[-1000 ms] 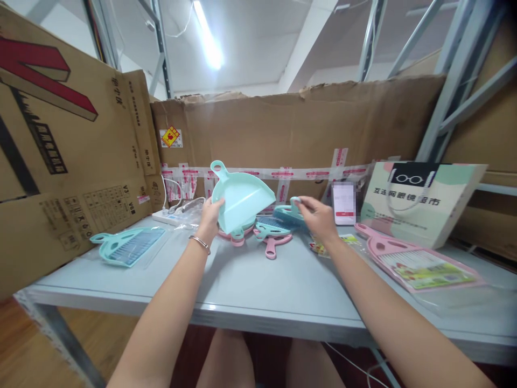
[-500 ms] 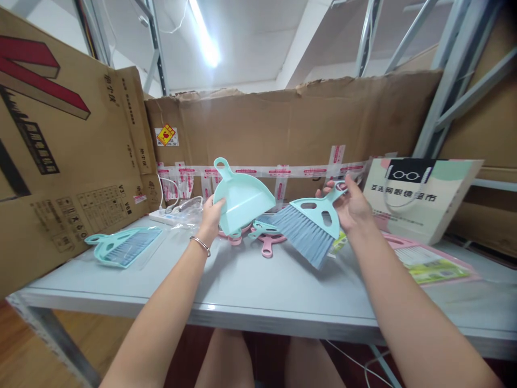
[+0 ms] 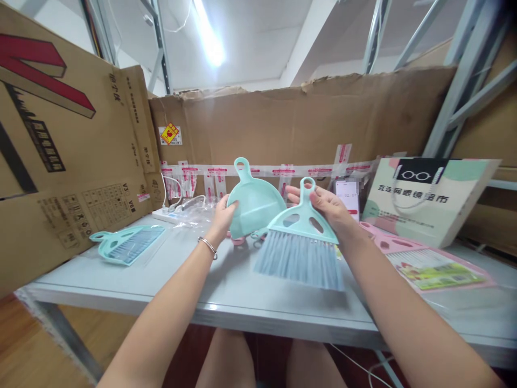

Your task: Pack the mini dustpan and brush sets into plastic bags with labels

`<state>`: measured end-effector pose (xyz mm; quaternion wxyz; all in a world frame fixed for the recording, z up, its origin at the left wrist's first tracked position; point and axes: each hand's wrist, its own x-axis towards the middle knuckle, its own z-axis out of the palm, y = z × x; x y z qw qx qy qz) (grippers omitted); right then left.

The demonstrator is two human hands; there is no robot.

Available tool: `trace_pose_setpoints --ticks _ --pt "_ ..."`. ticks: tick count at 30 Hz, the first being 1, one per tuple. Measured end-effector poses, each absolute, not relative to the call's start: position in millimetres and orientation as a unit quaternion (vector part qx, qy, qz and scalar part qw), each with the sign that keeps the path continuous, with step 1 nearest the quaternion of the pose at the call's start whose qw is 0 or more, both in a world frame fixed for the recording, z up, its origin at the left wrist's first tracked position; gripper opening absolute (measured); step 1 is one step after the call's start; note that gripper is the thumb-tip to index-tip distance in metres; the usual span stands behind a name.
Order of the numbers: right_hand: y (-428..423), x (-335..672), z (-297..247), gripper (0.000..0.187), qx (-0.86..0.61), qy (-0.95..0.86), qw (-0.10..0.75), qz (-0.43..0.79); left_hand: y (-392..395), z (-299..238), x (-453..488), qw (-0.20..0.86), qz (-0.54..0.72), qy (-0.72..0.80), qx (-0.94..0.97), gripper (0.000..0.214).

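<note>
My left hand (image 3: 223, 218) is closed on the left edge of a mint-green dustpan (image 3: 256, 205), which is held up above the table with its handle pointing up. In my right hand (image 3: 333, 207) is a mint-green hand brush (image 3: 301, 226), gripped near its ringed handle. Its grey-blue bristles hang down, a little blurred, and the brush overlaps the dustpan's lower right side from in front. Behind them, partly hidden, lie small pink and green pieces on the table.
A second mint dustpan-and-brush set (image 3: 131, 243) lies on the table (image 3: 169, 285) at left. At right are a pink set (image 3: 436, 261), a paper bag (image 3: 424, 199) and a phone (image 3: 348, 198). A power strip (image 3: 163, 215) stands before the cardboard wall (image 3: 258, 129).
The brush has swung from slanting to nearly upright and moved left, closer to the dustpan. The dustpan has shifted slightly right. The phone behind my right hand has come into sight.
</note>
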<state>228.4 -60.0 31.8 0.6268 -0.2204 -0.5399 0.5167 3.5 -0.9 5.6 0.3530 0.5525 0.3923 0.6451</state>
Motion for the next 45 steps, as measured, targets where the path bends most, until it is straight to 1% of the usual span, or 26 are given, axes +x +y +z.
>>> trace_pose_setpoints --ticks 2,5,7,9,14,19,21,25,28,33,35,40,41,44,45 --pt "-58 221 28 0.030 -0.251 -0.542 0.615 0.515 -2 2 8 0.383 0.618 0.378 0.573 0.028" --pt "-53 214 22 0.036 -0.287 -0.538 0.605 0.512 -5 -2 15 0.457 0.567 0.361 0.582 0.031" --pt "-52 210 20 0.038 -0.280 -0.536 0.606 0.517 -8 -3 19 0.492 0.545 0.358 0.577 0.031" --pt "-53 208 20 0.039 -0.256 -0.540 0.602 0.529 -10 -3 21 0.504 0.537 0.358 0.574 0.029" --pt "-60 209 23 0.039 -0.241 -0.565 0.575 0.541 -12 -3 21 0.503 0.536 0.372 0.567 0.027" --pt "-61 215 27 0.042 -0.232 -0.574 0.596 0.512 -12 -2 19 0.502 0.537 0.367 0.570 0.027" --pt "-61 214 28 0.040 -0.256 -0.571 0.613 0.482 -12 -2 19 0.499 0.540 0.373 0.566 0.026" --pt "-62 207 26 0.032 -0.331 -0.584 0.650 0.356 -11 -2 20 0.495 0.536 0.390 0.562 0.022" --pt "-61 203 24 0.034 -0.352 -0.575 0.667 0.317 -12 -1 22 0.499 0.533 0.390 0.561 0.020" --pt "-56 204 21 0.043 -0.357 -0.557 0.657 0.363 -12 -2 22 0.502 0.530 0.393 0.560 0.022" --pt "-54 206 20 0.042 -0.347 -0.551 0.658 0.377 -9 -4 20 0.490 0.529 0.398 0.567 0.023" --pt "-58 205 24 0.038 -0.307 -0.518 0.704 0.376 -5 -6 17 0.468 0.526 0.396 0.589 0.026" --pt "-61 205 26 0.042 -0.301 -0.517 0.703 0.385 -5 -6 16 0.468 0.525 0.396 0.590 0.026" --pt "-68 207 31 0.064 -0.284 -0.521 0.688 0.419 -6 -6 16 0.469 0.525 0.400 0.587 0.024" --pt "-69 209 33 0.065 -0.278 -0.523 0.686 0.422 -5 -7 16 0.470 0.525 0.400 0.586 0.024"
